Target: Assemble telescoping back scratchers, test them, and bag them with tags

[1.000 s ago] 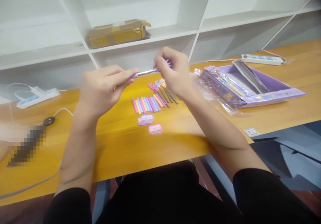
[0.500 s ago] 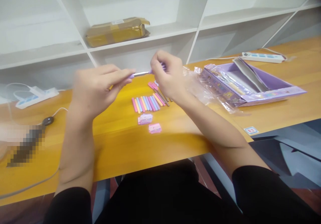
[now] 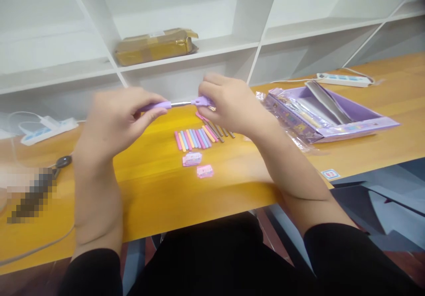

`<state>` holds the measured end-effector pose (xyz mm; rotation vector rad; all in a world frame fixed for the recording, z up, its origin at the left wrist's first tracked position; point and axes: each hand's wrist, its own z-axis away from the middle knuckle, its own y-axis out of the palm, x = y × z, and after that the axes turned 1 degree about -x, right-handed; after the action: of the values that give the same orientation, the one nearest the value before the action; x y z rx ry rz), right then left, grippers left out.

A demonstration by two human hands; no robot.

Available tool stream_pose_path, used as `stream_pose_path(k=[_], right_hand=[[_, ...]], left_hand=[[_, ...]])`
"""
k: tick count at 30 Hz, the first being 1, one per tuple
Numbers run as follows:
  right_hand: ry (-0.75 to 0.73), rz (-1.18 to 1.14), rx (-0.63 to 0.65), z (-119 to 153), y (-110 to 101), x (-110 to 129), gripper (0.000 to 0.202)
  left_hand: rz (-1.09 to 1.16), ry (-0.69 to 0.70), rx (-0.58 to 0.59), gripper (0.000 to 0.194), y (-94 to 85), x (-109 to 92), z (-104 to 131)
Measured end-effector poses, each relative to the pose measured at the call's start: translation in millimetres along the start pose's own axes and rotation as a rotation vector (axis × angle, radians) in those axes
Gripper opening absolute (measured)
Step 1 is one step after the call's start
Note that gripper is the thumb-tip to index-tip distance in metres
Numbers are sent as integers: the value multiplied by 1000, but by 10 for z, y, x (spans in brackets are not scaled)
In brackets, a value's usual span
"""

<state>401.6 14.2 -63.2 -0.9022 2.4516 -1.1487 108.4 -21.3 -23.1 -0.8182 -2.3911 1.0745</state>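
Note:
My left hand [image 3: 116,119] pinches a purple stick-shaped handle [image 3: 162,105] between thumb and fingers. A thin metal rod [image 3: 181,103] runs from it to a purple plastic head [image 3: 202,101], which my right hand [image 3: 227,103] grips. The far part of that head is hidden in my right fingers. Below on the table lies a row of pink, yellow, blue and purple sticks [image 3: 193,138]. Several metal rods [image 3: 219,130] lie beside the row, partly under my right hand, and a pink head [image 3: 201,116] shows at one end.
Small pink printed pieces [image 3: 205,171] lie on the wooden table [image 3: 159,198]. An opened purple box [image 3: 358,130] with clear wrapping stands right. Power strips [image 3: 49,130] [image 3: 345,80] lie at both sides. Behind, a taped carton [image 3: 154,48] rests on white shelving [image 3: 226,50].
My right hand has turned, showing more of the purple head. My left hand has shifted slightly left, and more of the purple handle shows. Both hands keep hold of the same piece.

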Motion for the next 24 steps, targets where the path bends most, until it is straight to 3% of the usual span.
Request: stream_pose_path(k=[4,13,24], right_hand=[[37,62,63,-30,8,-4,15],[55,90,50,-71,158,124,18],[54,92,77,-88,261,282,24]], left_hand=[[-77,0,60,29,97,-68,-24],[-230,-85,158,21,350,-354,-104],[-238,-201,221,26,472,-344,-150]])
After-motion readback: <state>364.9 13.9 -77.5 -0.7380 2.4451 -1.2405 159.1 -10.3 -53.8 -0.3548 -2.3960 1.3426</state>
